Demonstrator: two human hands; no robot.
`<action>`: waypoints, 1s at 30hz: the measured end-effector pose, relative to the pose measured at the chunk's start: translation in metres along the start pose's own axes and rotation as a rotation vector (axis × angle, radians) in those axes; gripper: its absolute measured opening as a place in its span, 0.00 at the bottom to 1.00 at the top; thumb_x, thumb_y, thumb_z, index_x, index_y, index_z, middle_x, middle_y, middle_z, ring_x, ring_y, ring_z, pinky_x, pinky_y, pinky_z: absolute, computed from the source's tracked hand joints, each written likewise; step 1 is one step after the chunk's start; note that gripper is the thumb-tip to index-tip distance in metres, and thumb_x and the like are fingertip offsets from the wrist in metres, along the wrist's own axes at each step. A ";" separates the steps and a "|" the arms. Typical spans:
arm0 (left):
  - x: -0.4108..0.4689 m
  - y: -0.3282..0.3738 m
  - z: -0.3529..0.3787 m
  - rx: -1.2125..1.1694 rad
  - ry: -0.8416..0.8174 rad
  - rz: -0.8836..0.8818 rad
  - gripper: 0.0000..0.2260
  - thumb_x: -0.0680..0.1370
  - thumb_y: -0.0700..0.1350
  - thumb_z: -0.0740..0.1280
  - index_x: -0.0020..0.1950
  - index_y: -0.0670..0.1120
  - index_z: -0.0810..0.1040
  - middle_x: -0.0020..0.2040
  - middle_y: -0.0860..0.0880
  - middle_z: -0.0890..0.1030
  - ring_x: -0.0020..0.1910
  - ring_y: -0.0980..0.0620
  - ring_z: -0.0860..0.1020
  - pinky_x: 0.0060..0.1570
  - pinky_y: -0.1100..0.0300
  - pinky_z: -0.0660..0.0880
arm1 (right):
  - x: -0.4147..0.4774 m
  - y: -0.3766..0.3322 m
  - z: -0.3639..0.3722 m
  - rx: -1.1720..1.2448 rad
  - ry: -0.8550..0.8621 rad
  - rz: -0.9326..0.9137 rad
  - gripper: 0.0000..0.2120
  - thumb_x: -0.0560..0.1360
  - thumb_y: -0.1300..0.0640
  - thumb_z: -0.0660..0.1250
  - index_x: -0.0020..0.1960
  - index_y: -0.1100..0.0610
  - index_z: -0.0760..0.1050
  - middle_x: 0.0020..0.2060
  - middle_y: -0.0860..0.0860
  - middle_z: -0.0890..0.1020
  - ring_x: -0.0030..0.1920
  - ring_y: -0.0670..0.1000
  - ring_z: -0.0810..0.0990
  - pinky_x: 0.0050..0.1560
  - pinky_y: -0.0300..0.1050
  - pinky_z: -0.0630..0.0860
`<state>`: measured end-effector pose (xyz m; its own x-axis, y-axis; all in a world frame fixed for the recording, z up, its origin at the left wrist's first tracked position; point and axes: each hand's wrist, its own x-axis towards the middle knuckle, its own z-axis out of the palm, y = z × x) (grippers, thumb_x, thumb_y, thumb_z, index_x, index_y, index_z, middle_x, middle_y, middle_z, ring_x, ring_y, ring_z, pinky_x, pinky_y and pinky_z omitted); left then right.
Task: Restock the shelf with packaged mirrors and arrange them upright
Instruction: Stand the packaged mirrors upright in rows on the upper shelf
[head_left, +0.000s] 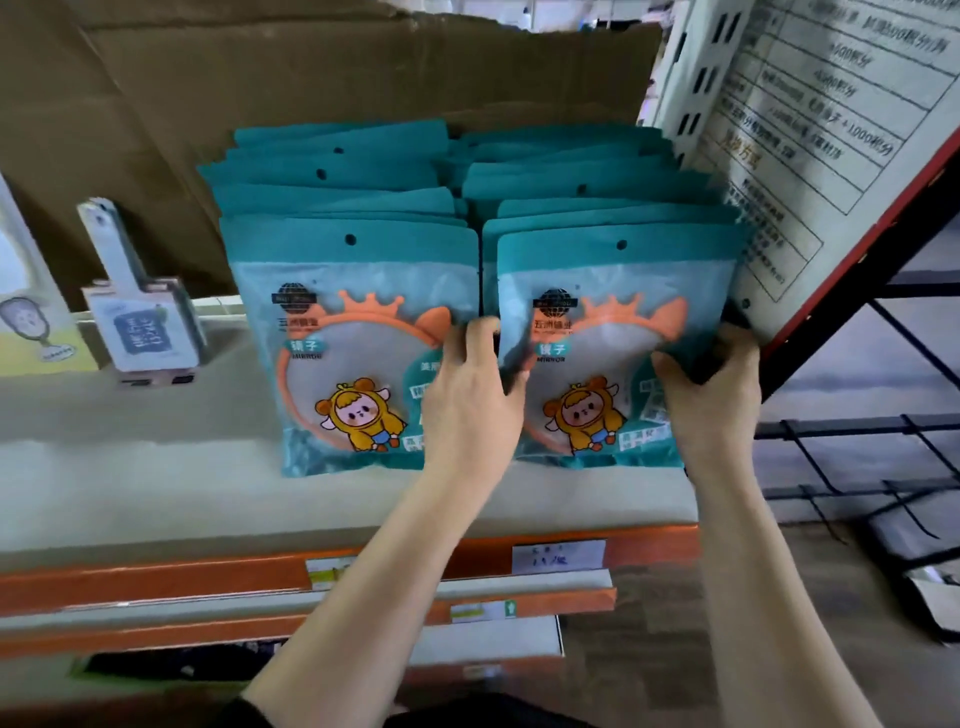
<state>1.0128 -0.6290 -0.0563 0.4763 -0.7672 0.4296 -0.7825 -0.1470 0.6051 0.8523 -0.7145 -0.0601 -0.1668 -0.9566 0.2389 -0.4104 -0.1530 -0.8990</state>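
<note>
centre frame: left row (353, 338) of packaged mirrors stands upright on the shelf (156, 457). left hand (470, 400), fingers curled into the gap, and right hand (709, 395), gripping the outer edge, clamp the right row (597, 291). step in hand, as judged: squaring. next: push the packs back, keeping them upright.

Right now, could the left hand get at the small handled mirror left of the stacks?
Probably yes: the shelf between the left hand and the small handled mirror is bare, but the hand must first release the right stack.
</note>
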 end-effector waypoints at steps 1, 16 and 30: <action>0.001 0.001 0.002 -0.017 0.015 0.001 0.19 0.74 0.46 0.70 0.61 0.42 0.70 0.56 0.43 0.75 0.51 0.43 0.78 0.43 0.57 0.72 | 0.001 0.001 0.002 0.000 0.020 -0.009 0.27 0.71 0.61 0.72 0.66 0.61 0.67 0.61 0.55 0.76 0.59 0.54 0.75 0.54 0.38 0.67; -0.027 -0.044 -0.021 0.141 -0.121 -0.012 0.23 0.75 0.47 0.68 0.68 0.48 0.66 0.53 0.46 0.77 0.49 0.42 0.78 0.36 0.54 0.68 | -0.046 0.002 0.018 -0.251 -0.026 -0.096 0.34 0.71 0.61 0.71 0.73 0.60 0.60 0.73 0.60 0.60 0.72 0.60 0.61 0.67 0.50 0.61; -0.085 -0.173 -0.162 0.111 -0.152 -0.211 0.34 0.75 0.47 0.68 0.76 0.46 0.54 0.75 0.40 0.58 0.74 0.42 0.56 0.70 0.50 0.58 | -0.214 -0.091 0.132 -0.330 -0.549 -0.216 0.36 0.73 0.53 0.70 0.74 0.60 0.57 0.73 0.60 0.60 0.73 0.60 0.57 0.71 0.55 0.57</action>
<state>1.1727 -0.4368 -0.0886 0.5741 -0.7961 0.1915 -0.7156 -0.3743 0.5898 1.0440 -0.5286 -0.0775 0.3936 -0.9137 0.1010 -0.6500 -0.3543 -0.6723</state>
